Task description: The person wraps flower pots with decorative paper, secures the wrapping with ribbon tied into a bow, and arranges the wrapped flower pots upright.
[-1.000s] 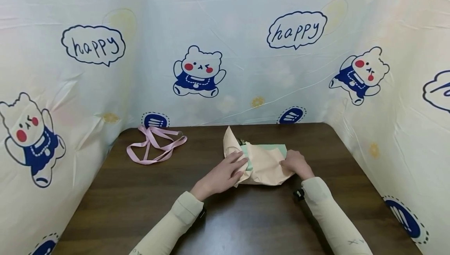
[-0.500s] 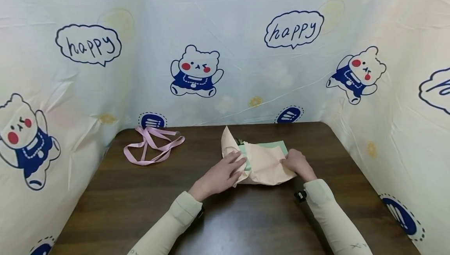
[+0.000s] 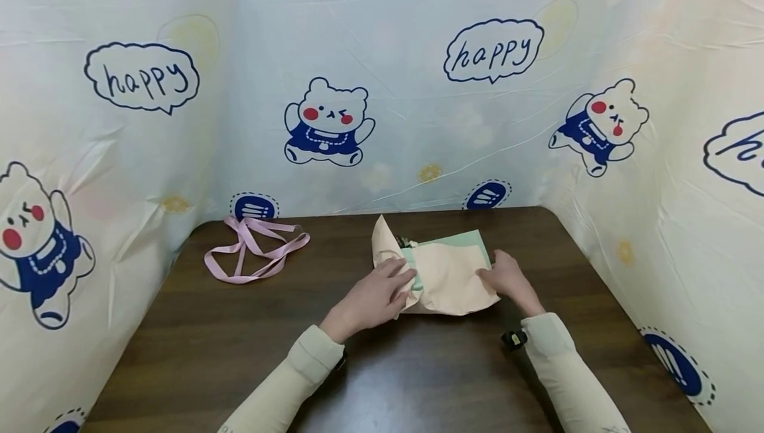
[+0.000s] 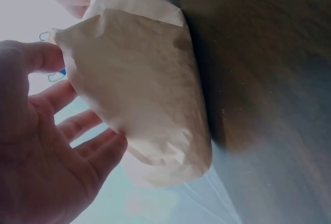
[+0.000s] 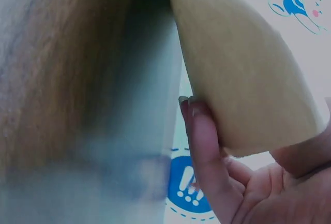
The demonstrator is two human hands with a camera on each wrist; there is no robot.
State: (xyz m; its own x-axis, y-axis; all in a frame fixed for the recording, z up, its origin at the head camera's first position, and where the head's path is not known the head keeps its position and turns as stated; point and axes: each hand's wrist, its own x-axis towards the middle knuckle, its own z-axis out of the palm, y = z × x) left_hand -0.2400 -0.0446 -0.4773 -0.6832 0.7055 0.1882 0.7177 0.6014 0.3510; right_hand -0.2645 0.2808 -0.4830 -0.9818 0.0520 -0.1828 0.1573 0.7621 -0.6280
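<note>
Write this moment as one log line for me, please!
Left hand: touches peach wrap | Right hand: holds wrap's right end | Green sheet: partly covered | Pink ribbon: loose on table

Head view: bright, fairly sharp
Tabletop (image 3: 394, 373): soft glare, six o'clock
Right sleeve (image 3: 573, 373): shadow at its eight o'clock
Left wrist view: backdrop (image 4: 20, 12) washed out, ten o'clock; peach wrapper (image 4: 134, 74) dim
Right wrist view: tabletop blurred, nine o'clock
</note>
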